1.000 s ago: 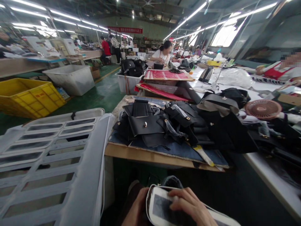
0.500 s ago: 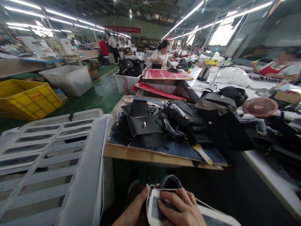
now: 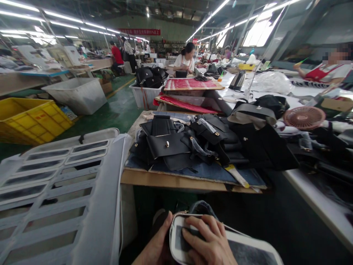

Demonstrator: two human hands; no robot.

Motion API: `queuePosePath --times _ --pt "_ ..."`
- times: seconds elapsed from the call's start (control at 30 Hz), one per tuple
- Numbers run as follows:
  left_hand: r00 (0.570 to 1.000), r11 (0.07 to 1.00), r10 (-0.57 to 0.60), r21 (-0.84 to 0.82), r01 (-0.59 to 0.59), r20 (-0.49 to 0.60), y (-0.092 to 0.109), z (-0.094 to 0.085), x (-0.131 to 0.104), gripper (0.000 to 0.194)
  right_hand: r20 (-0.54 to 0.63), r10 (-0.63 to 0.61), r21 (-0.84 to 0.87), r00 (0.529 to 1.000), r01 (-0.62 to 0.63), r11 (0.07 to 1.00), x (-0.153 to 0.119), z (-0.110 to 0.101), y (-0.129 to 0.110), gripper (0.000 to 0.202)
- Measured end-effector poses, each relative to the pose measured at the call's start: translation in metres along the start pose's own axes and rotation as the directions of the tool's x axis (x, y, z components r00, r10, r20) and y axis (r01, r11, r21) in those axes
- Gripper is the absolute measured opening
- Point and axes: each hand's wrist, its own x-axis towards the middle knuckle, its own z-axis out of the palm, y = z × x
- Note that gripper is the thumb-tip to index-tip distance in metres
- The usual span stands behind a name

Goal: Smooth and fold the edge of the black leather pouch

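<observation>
Ahead, cluttered workbench (image 3: 176, 181), factory hall.

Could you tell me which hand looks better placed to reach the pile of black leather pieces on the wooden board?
Probably the left hand: it only steadies the white-rimmed pouch edge, while the right hand presses flat on top.

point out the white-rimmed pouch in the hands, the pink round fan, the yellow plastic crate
white-rimmed pouch (image 3: 245, 247), head view, right flat face
pink round fan (image 3: 304, 117), head view, grille centre
yellow plastic crate (image 3: 52, 123), head view, front wall
</observation>
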Motion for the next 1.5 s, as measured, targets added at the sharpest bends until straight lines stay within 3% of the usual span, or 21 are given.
queuePosePath --times 0.1,0.3,0.4,0.5,0.6,0.7,0.77,0.87,0.93,1.13,1.23,1.37,1.5 --pt "0.998 0.998 -0.055 -0.009 0.055 0.027 0.0 -0.004 0.001 0.065 0.0 -0.016 -0.011 1.0 0.016 1.0 0.001 -0.004 0.005 0.05" --pt "1.0 1.0 0.002 0.028 -0.001 -0.013 -0.002 -0.022 0.003 0.063 -0.057 -0.002 0.022 0.998 0.004 1.0 0.007 -0.023 -0.002 0.043" --pt "1.0 0.999 0.029 0.03 -0.03 0.01 -0.002 -0.026 0.003 0.058 0.047 0.104 0.156 0.994 -0.11 0.982 0.011 -0.028 -0.008 0.035" --pt "0.995 0.997 0.055 0.054 -0.06 0.089 0.0 -0.028 0.001 0.054 0.148 0.249 0.263 0.957 -0.281 0.923 0.017 -0.023 -0.015 0.017" --pt "0.994 0.998 0.048 0.038 -0.052 0.101 0.002 -0.032 -0.002 0.053 0.186 0.326 0.238 0.927 -0.365 0.9 0.022 -0.015 -0.019 0.015" --pt "0.994 0.996 0.069 0.056 -0.074 0.084 0.001 -0.038 -0.002 0.054 0.199 0.338 0.178 0.92 -0.373 0.911 0.024 -0.01 -0.019 0.021" --pt "0.993 0.994 0.084 0.059 -0.089 0.082 0.0 -0.04 -0.002 0.053 0.144 0.318 0.129 0.937 -0.336 0.933 0.023 -0.007 -0.019 0.025" --pt "0.99 0.989 0.11 0.086 -0.117 0.09 -0.001 -0.042 0.0 0.051 -0.037 0.213 0.102 0.976 -0.208 0.973 0.021 -0.002 -0.018 0.033" --pt "0.987 0.985 0.128 0.102 -0.138 0.098 0.0 -0.042 0.001 0.052 -0.129 0.182 0.141 0.975 -0.164 0.976 0.019 0.001 -0.017 0.038" --pt "0.988 0.986 0.122 0.098 -0.131 0.094 -0.004 -0.048 0.01 0.058 0.018 0.265 0.261 0.964 -0.261 0.929 0.021 0.0 -0.016 0.037" --pt "0.991 0.992 0.111 0.052 -0.115 0.075 -0.005 -0.045 0.011 0.056 -0.021 0.274 0.257 0.961 -0.26 0.931 0.019 0.003 -0.017 0.037" --pt "0.999 0.998 0.038 -0.045 -0.037 0.021 -0.006 -0.039 0.009 0.051 -0.172 0.239 0.205 0.956 -0.202 0.958 0.014 0.011 -0.019 0.044" --pt "0.997 0.992 0.077 -0.104 -0.077 0.001 -0.016 -0.049 0.013 0.051 -0.185 0.278 0.238 0.943 -0.232 0.943 0.013 0.01 -0.02 0.04"
